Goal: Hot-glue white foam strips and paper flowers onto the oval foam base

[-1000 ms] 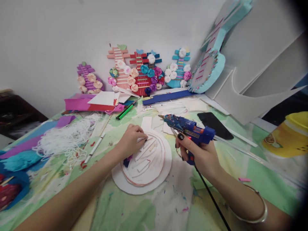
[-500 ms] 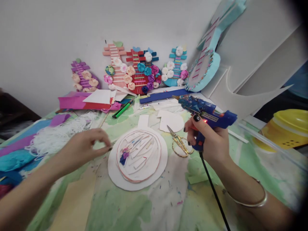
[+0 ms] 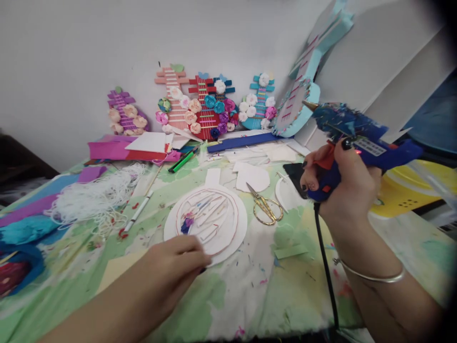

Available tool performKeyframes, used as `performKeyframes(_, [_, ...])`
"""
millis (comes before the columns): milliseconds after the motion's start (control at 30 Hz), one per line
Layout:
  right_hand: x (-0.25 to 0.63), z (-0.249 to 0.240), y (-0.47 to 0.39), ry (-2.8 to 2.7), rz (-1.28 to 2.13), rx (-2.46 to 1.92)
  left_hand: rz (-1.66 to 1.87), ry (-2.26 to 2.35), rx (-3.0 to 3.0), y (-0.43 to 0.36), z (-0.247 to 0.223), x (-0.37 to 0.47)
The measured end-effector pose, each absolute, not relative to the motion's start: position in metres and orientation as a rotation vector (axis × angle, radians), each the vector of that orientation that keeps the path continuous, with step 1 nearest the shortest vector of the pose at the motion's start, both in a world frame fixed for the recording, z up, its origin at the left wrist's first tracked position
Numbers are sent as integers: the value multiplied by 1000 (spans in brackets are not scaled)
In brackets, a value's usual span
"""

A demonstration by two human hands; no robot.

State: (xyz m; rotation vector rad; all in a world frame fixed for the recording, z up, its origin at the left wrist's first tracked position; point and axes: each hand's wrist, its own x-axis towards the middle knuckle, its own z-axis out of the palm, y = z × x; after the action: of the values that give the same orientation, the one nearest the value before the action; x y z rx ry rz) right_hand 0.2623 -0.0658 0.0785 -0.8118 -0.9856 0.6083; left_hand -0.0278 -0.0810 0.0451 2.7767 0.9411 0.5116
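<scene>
My right hand (image 3: 352,181) is wrapped around a blue hot glue gun (image 3: 357,133), held up on the right. Its metal nozzle points left, and a black cord hangs from the grip. My left hand (image 3: 180,264) is at the lower left edge of a white round cutout (image 3: 240,224) with a narrow neck. Its fingers are curled together, and whatever they pinch, if anything, is hidden. Paper scraps and a small purple and dark-blue bit (image 3: 186,225) lie on the cutout. Gold-handled scissors (image 3: 266,207) rest to its right.
Decorated lute-shaped crafts (image 3: 205,109) lean against the wall, with a larger light-blue one (image 3: 303,102) at the right. A heap of white cord (image 3: 93,197), a white pen (image 3: 138,212) and a green cutter (image 3: 183,161) lie leftward. A yellow container (image 3: 410,190) stands at far right.
My left hand has moved right and nearer to me, to the cutout's lower edge, its fingers closing up. My right hand has carried the glue gun right and a little up.
</scene>
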Motion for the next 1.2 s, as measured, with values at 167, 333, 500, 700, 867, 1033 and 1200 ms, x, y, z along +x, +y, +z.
performKeyframes(167, [265, 70, -57, -954, 629, -805, 445, 1198, 2911, -16, 38, 39])
performKeyframes(333, [265, 63, -52, -976, 674, -767, 168, 1276, 2877, 18, 25, 53])
performKeyframes(500, [262, 59, -50, -1003, 677, -748, 164, 1269, 2876, 15, 21, 54])
performKeyframes(700, [259, 57, -50, -999, 707, -733, 620, 1260, 2685, 28, 21, 44])
performKeyframes(867, [256, 56, -50, -1009, 709, -738, 814, 1327, 2344, 46, 29, 35])
performKeyframes(1033, [257, 52, -49, -1026, 701, -774, 485, 1223, 2353, 62, 18, 41])
performKeyframes(1200, [257, 51, -49, -1033, 717, -775, 449, 1152, 2445, 70, 14, 52])
